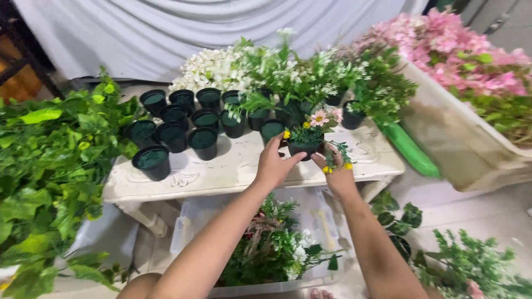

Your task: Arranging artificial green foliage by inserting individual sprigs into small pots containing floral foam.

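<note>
- Nearest, at six o'clock, a clear plastic bin (188, 232) sits under the table, holding loose green and white sprigs (271, 249).
- Above it, both forearms reach up toward twelve o'clock. The left hand (272, 165) cups the near side of a small black pot (303, 148), fingers curled round its wall, thumb pointing to the rim.
- The right hand (337, 174) touches the pot's three o'clock side and pinches a sprig with yellow buds (339, 158) between thumb and fingers.
- The pot stands on the white table (221, 177), near its front edge, and already carries a pink daisy (319, 118) and some greenery.
- To do this well, I judge the left hand should keep the pot steady and upright while the right sets the stem straight down into the green foam, clear of the daisy.
- At ten o'clock, a cluster of unfilled black pots (183, 124) with green foam stands on the same carved, slightly worn top.
- Farther back, filled pots with white blossoms (266, 72) crowd the rear edge.
- Leafy green vines (44, 160) lie at nine o'clock; a planter of pink flowers (460, 50) at two o'clock.
- A pale draped cloth (166, 33) closes the room behind.
</note>
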